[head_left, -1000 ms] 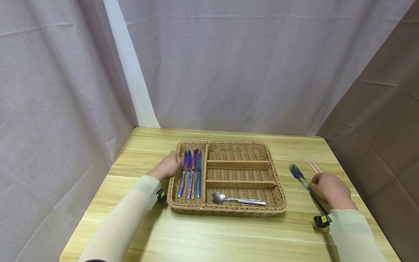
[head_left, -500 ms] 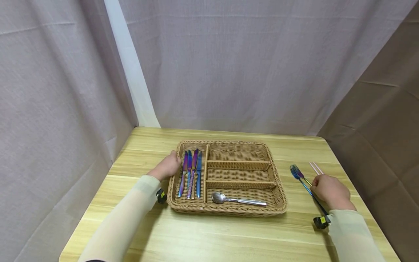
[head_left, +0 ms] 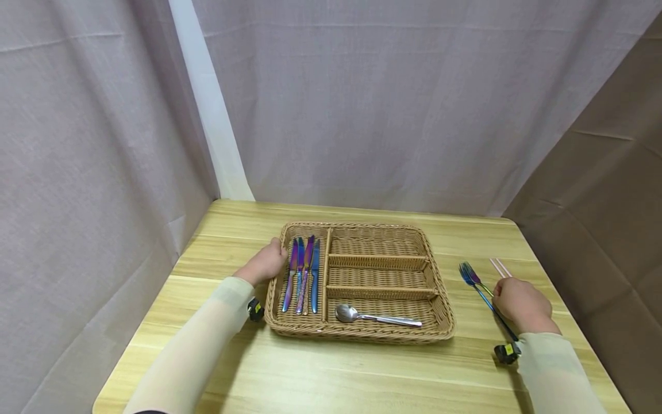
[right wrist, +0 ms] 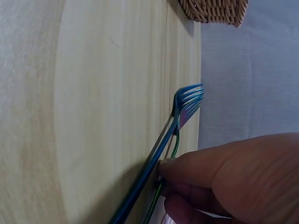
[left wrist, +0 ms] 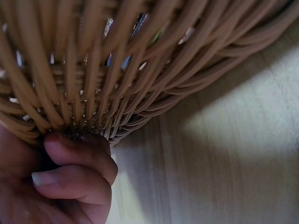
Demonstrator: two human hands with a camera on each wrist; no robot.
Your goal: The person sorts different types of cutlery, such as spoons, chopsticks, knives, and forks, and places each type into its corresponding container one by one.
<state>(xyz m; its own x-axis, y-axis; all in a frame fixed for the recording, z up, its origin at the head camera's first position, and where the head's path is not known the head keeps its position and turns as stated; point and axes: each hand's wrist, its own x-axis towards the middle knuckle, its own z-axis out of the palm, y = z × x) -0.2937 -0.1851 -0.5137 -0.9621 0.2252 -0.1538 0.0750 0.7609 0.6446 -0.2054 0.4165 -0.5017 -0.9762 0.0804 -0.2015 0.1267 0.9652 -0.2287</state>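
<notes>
My left hand [head_left: 265, 261] grips the left rim of a wicker cutlery tray [head_left: 331, 332], its fingers curled against the woven outer wall in the left wrist view. In the tray's left compartment, several iridescent knives [head_left: 301, 276] lie side by side. The front compartment holds a silver spoon [head_left: 380, 317]. Right of the tray, my right hand [head_left: 523, 303] pinches the green-gold handle of a fork [right wrist: 176, 144] between thumb and fingers. A blue fork [right wrist: 148, 169] lies alongside, their tines overlapping. Pale chopsticks [head_left: 499, 267] stick out past the right hand, their other ends hidden beneath it.
The wooden table [head_left: 362, 374] has its far edge against a grey curtain [head_left: 351, 115]. A brown curtain [head_left: 605, 201] hangs along the right side. Bare tabletop lies between the tray and the forks, and in front of the tray.
Hardly anything differs. Both hands keep their holds, and the tray and cutlery shift only slightly with the head view.
</notes>
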